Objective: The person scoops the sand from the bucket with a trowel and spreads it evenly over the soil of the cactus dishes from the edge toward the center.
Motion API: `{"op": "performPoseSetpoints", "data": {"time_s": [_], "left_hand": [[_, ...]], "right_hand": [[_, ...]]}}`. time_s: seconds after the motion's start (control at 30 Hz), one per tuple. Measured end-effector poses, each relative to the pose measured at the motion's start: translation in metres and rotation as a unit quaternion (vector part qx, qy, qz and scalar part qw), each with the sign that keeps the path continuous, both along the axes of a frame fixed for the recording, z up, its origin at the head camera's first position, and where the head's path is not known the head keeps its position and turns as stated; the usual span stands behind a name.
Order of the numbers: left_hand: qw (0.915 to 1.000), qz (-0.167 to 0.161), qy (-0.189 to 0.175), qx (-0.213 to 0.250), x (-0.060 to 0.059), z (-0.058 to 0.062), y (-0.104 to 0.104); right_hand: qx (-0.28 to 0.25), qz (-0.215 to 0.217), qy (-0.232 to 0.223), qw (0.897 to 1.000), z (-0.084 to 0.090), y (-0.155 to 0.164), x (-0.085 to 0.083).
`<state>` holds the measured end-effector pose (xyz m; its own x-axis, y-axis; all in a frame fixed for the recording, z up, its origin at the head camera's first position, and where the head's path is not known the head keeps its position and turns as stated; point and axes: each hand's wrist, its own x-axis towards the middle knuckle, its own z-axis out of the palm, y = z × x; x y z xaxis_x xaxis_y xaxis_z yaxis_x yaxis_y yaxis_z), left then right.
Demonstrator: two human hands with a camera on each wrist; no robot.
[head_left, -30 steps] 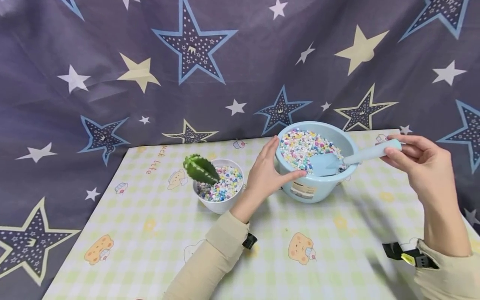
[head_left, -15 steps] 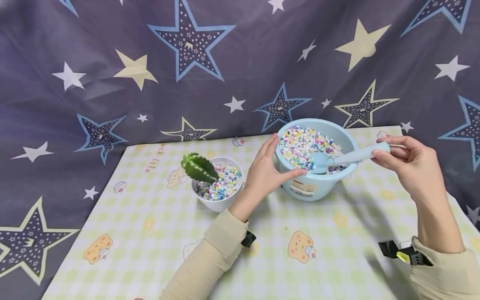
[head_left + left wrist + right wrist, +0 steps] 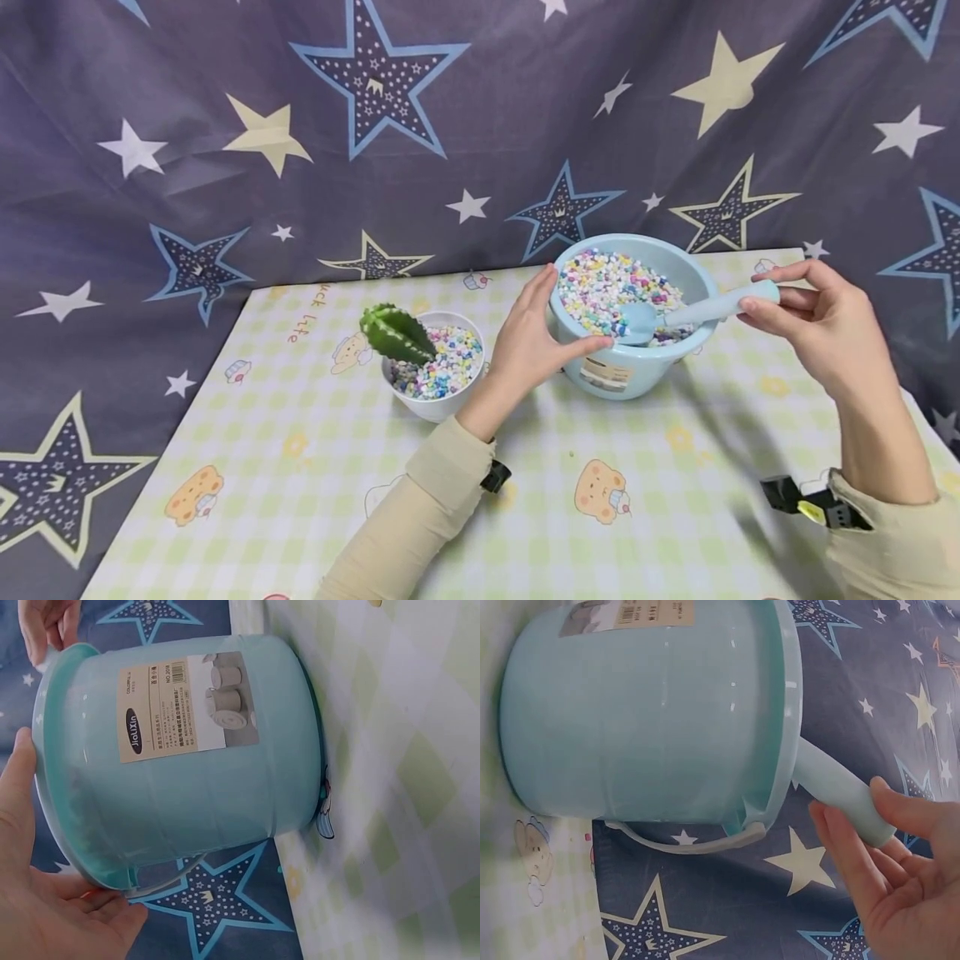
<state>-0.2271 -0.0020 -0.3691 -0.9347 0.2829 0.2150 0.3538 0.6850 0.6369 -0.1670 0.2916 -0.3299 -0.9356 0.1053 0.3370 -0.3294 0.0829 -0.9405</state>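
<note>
A light-blue bucket (image 3: 637, 372) of small multicoloured pebbles (image 3: 611, 283) stands on the table. My left hand (image 3: 525, 337) grips its near-left side, thumb over the rim and fingers around the outside. In the left wrist view the bucket's label (image 3: 176, 712) faces me. My right hand (image 3: 821, 321) pinches the handle end of a light-blue trowel (image 3: 701, 312) between thumb and fingers. The trowel slants over the bucket's right rim, its blade partly sunk in the pebbles. In the right wrist view the handle (image 3: 840, 791) shows, while the bucket wall hides the blade.
A white pot (image 3: 431, 408) of similar pebbles stands left of the bucket, beside my left forearm. A green cactus (image 3: 397, 335) leans left in it. The table has a green-checked cloth (image 3: 315, 500). A dark star-patterned curtain (image 3: 450, 100) hangs behind. The bucket's bail handle (image 3: 686, 846) hangs down.
My right hand has moved left with the trowel, and its blade has sunk further into the pebbles. My left hand keeps its hold on the bucket. The view has shifted slightly.
</note>
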Motion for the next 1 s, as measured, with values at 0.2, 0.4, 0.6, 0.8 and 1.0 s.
{"op": "performPoseSetpoints", "data": {"time_s": [0.2,0.4,0.6,0.8,1.0], "left_hand": [[0.9999,0.010,0.000,-0.010,0.001,-0.001,0.000],[0.9998,0.017,-0.001,-0.010,0.002,-0.002,0.001],[0.9996,0.023,-0.003,-0.014,0.002,-0.001,0.004],[0.9995,0.024,-0.002,-0.018,0.002,0.000,0.003],[0.9994,0.026,0.004,-0.023,0.002,0.000,0.001]], "right_hand": [[-0.067,0.096,-0.013,0.993,-0.004,0.008,-0.002],[-0.094,0.118,0.008,0.989,-0.007,0.007,0.001],[-0.139,0.084,0.043,0.986,-0.010,0.002,0.006],[-0.172,0.055,0.058,0.982,-0.015,0.000,0.014],[-0.185,0.027,0.063,0.980,-0.022,-0.016,0.020]]}}
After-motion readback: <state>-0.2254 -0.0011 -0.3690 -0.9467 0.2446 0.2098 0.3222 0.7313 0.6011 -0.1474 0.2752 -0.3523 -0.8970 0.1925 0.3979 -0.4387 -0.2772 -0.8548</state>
